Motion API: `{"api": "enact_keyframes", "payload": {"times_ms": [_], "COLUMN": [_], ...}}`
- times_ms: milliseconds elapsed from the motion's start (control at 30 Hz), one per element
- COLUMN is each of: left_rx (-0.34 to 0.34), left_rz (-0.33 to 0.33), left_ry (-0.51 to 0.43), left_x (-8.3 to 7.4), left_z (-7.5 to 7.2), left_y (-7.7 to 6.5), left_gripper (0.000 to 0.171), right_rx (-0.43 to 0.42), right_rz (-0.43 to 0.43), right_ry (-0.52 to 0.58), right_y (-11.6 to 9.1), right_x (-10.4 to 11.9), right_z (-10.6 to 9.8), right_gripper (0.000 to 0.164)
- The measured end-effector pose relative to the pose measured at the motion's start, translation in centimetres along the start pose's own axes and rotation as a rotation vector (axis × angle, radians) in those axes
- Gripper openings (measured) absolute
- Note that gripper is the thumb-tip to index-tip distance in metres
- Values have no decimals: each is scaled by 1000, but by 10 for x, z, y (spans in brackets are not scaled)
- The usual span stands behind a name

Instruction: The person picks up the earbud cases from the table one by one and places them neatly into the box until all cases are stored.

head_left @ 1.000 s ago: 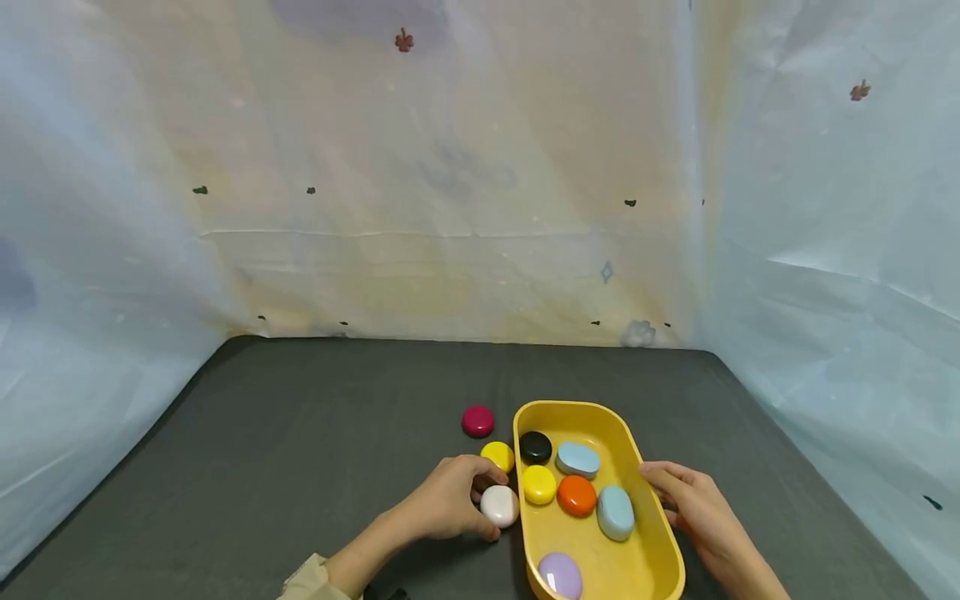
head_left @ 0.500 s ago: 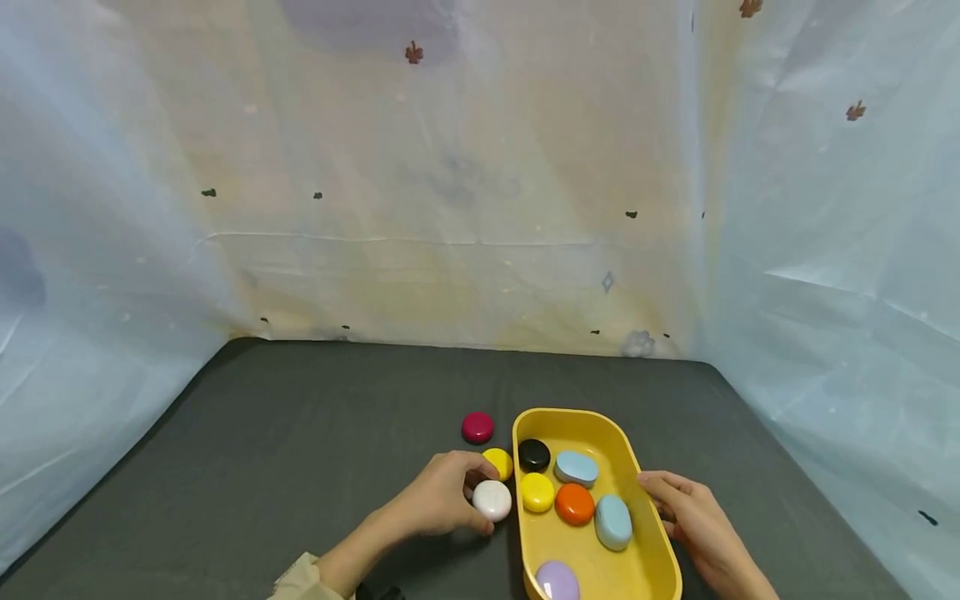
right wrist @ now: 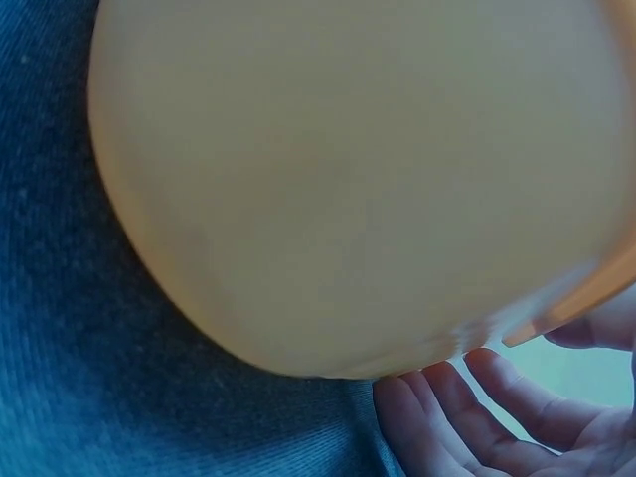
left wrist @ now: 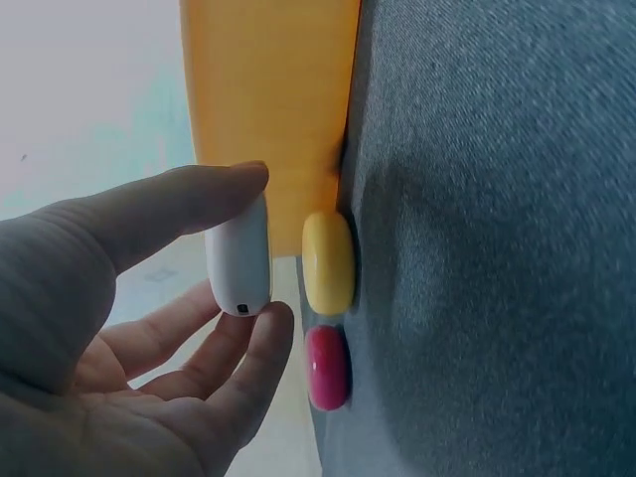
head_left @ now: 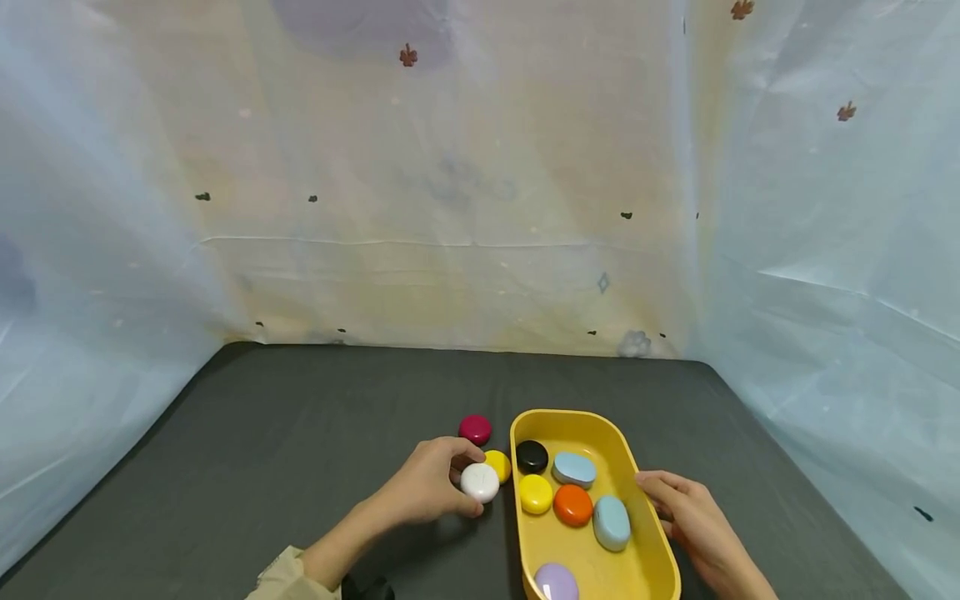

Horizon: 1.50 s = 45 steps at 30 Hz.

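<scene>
My left hand (head_left: 431,483) pinches a glossy white pebble-shaped case (head_left: 480,483) between thumb and fingers. In the left wrist view the case (left wrist: 238,268) is held up off the dark cloth, with a small dark port on its edge. A yellow rounded case (head_left: 498,467) and a crimson one (head_left: 476,429) lie on the cloth just beyond it. My right hand (head_left: 697,525) grips the right rim of the yellow tray (head_left: 600,575). The right wrist view has the tray's outer wall (right wrist: 348,199) large, with the right hand's fingertips (right wrist: 402,397) against it.
Inside the tray are a black case (head_left: 532,457), a yellow one (head_left: 536,494), an orange one (head_left: 573,505), two light blue ones, upper (head_left: 574,470) and lower (head_left: 611,522), and a lilac one (head_left: 557,581). Pale printed sheeting (head_left: 450,167) walls the dark table (head_left: 337,417).
My left hand has lifted the white case off the cloth and moved it slightly left and away from the tray. The right hand still grips the tray's rim.
</scene>
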<state>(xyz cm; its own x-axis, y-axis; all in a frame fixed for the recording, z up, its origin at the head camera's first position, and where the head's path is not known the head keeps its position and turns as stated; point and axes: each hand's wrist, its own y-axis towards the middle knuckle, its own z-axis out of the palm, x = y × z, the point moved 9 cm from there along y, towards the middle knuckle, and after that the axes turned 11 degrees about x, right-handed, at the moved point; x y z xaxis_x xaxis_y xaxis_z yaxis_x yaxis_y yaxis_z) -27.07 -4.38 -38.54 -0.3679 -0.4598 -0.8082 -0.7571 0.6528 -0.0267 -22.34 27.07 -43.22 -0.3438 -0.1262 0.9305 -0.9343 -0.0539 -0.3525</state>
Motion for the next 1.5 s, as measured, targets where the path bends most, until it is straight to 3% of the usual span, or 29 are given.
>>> {"api": "enact_keyframes", "payload": {"times_ms": [1133, 1367, 1500], "left_rx": [-125, -152, -171], "left_rz": [3, 11, 12], "left_ry": [-69, -68, -69], "left_x": [-4, -6, -9], "left_z": [-22, -26, -28], "left_y": [-5, -5, -4], "left_gripper": [48, 49, 49], "right_rx": [2, 62, 51], "right_rz": [-27, -46, -52], "right_ry": [6, 3, -2], "right_y": [2, 1, 1], "right_x": [0, 3, 3], "right_z": [0, 3, 2], "right_gripper": [41, 45, 45]}}
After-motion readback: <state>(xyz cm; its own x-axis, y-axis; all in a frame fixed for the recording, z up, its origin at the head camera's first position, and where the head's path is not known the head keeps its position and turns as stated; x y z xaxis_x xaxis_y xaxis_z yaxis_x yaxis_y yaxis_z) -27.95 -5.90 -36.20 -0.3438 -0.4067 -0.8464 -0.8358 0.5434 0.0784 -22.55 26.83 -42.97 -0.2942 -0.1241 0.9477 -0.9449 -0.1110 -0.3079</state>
